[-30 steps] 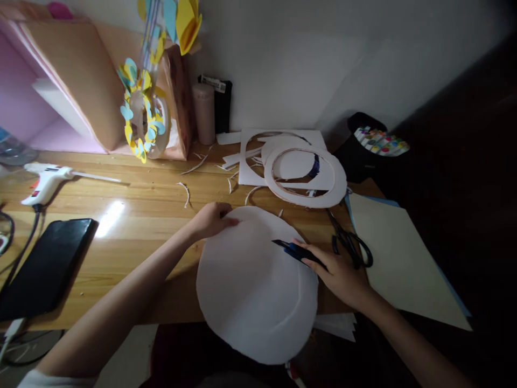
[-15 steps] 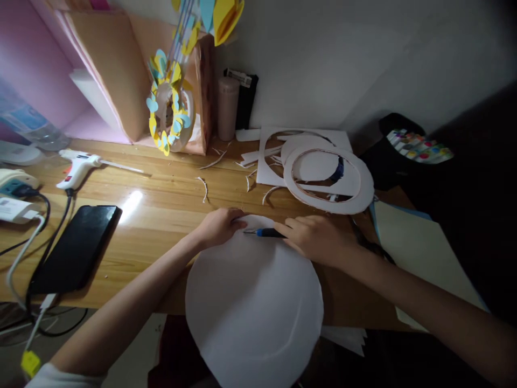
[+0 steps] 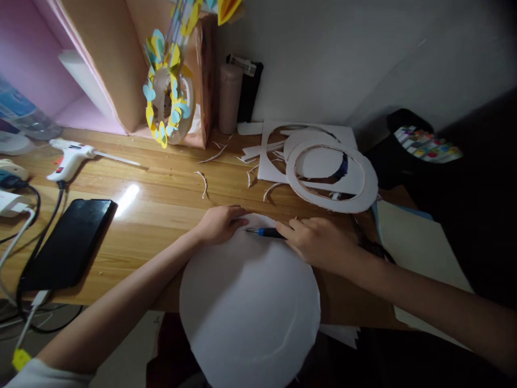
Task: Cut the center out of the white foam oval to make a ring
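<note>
A large white disc with a slightly uneven edge lies partly on the wooden table and juts over its front edge. My left hand grips the disc's far edge, thumb on top and fingers at the rim. In my right hand is a craft knife with a blue and black handle. Its metal tip points left and touches the disc's surface close to my left thumb. A faint curved line shows on the lower right of the disc.
White rings and a cut-out sheet lie behind my hands, beside thin offcuts. At the left are a glue gun and a phone. A marker holder and pale sheets are at the right.
The view has shifted slightly. The disc has turned or slid a little to the left under my hands, and the knife tip stays near my left thumb.
</note>
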A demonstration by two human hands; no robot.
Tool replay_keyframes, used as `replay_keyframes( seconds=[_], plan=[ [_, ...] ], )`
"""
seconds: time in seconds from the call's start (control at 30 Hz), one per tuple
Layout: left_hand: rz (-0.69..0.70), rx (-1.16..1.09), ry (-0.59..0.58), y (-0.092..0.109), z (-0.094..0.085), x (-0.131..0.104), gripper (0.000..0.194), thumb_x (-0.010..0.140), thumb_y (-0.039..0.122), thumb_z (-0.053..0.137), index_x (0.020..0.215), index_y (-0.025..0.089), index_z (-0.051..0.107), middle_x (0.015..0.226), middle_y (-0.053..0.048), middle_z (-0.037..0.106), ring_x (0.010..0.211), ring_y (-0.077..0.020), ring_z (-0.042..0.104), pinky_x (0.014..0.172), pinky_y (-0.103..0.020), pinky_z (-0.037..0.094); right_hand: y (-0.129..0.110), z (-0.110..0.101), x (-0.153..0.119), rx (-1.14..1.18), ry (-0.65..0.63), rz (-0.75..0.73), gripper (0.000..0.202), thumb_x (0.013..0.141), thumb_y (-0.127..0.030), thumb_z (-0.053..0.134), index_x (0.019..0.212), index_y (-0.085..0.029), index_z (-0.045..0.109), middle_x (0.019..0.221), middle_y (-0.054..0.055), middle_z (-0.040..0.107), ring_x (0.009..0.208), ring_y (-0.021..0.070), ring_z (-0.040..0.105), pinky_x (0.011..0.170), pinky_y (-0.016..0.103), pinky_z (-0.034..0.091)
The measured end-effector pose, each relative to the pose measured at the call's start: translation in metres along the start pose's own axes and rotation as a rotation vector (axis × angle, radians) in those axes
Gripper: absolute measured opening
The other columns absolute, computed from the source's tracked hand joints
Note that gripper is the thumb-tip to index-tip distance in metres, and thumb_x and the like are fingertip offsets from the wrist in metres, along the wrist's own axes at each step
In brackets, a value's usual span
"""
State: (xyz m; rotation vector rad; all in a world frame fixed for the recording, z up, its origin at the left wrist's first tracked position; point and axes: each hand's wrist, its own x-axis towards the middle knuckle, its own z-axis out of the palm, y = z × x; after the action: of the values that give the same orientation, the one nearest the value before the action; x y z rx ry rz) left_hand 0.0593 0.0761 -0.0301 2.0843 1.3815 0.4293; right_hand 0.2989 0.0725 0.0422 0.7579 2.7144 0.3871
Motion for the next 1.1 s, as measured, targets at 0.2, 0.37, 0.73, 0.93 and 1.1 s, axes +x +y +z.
replay_keyframes(
  seconds=[0.2,0.37,0.73,0.93,1.1],
  plan=[
    [0.008,0.004,0.015,0.000,0.002,0.000,0.032,0.092,0.037,0.045,0.113,0.024,0.065,0.112,-0.005,0.070,0.102,-0.0232,0.064,0.082,-0.031,0.045,-0.009,0.002,-0.003,-0.033,0.033,0.050,0.034,0.083,-0.003,0.044,0.111,-0.014,0.060,0.075,0.007,0.062,0.065,0.0206,0.060,0.054,0.031,0.028],
    [0.008,0.006,0.023,-0.001,0.001,0.000,0.033,0.092,0.036,0.046,0.117,0.025,0.064,0.113,-0.005,0.070,0.101,-0.0227,0.064,0.081,-0.030,0.046,-0.003,0.002,-0.013,-0.081,0.100,0.040,0.032,0.085,-0.005,0.046,0.110,-0.016,0.062,0.070,0.004,0.060,0.059,0.0191,0.057,0.054,0.031,0.027],
    [0.019,-0.002,0.036,0.000,0.000,0.000,0.034,0.091,0.036,0.047,0.118,0.024,0.064,0.107,-0.005,0.072,0.096,-0.0224,0.065,0.076,-0.029,0.046,0.001,0.008,-0.008,-0.053,0.164,0.020,0.030,0.086,-0.008,0.047,0.110,-0.016,0.063,0.070,0.005,0.061,0.060,0.0161,0.054,0.057,0.030,0.026],
    [0.032,-0.022,0.047,-0.002,0.002,0.000,0.033,0.091,0.035,0.048,0.116,0.022,0.065,0.102,-0.006,0.071,0.092,-0.0227,0.065,0.075,-0.029,0.045,0.005,0.004,-0.002,-0.063,0.186,-0.031,0.030,0.083,-0.005,0.048,0.106,-0.014,0.064,0.066,0.004,0.060,0.056,0.0152,0.053,0.056,0.030,0.025],
    [0.079,-0.057,0.065,-0.004,0.003,0.000,0.030,0.091,0.034,0.049,0.110,0.021,0.068,0.092,-0.005,0.067,0.085,-0.0196,0.063,0.072,-0.027,0.044,0.006,0.001,0.003,-0.090,0.158,-0.074,0.029,0.082,-0.004,0.048,0.105,-0.014,0.063,0.065,0.003,0.060,0.055,0.0165,0.054,0.054,0.030,0.024]
  ],
)
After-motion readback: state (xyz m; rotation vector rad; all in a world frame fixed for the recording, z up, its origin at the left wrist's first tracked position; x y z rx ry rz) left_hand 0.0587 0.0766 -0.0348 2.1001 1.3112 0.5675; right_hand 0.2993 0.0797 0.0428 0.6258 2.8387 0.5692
